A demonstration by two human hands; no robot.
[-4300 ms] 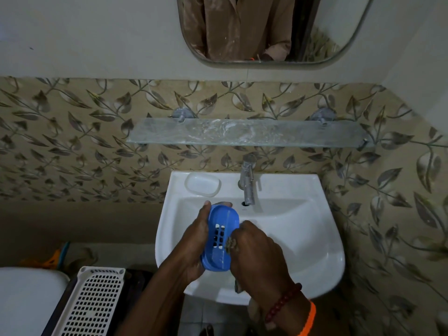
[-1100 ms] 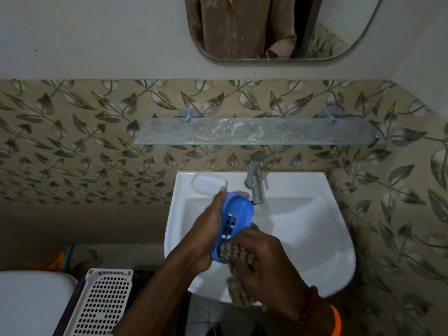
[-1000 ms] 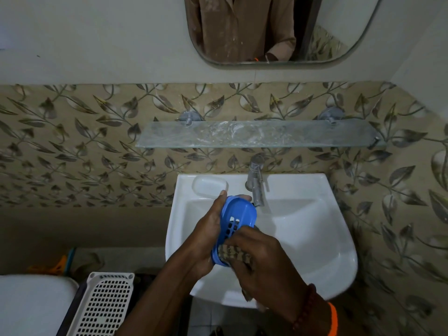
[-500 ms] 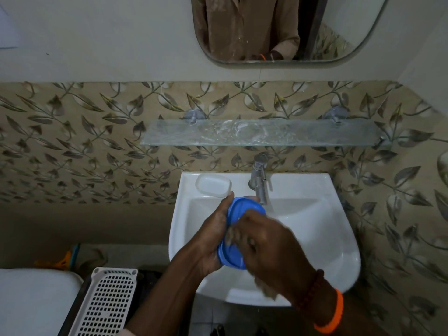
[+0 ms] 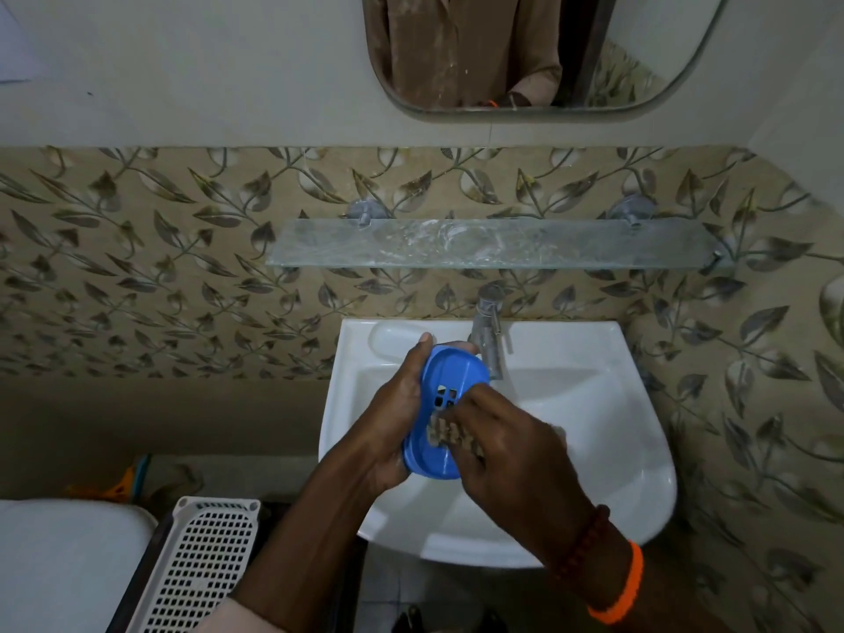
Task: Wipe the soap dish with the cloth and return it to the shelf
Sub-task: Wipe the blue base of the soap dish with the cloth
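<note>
A blue oval soap dish with drain slots is held over the white sink. My left hand grips its left edge, tilting it up. My right hand presses a brown patterned cloth against the lower part of the dish; most of the cloth is hidden under the fingers. The glass shelf on the tiled wall above the tap has nothing on it.
A metal tap stands just behind the dish. A moulded soap recess lies at the sink's back left. A white perforated basket and a white toilet lid are lower left. A mirror hangs above.
My right hand with the cloth has slid down from the upper part of the dish to its lower half, uncovering the drain slots. The left hand keeps its grip.
</note>
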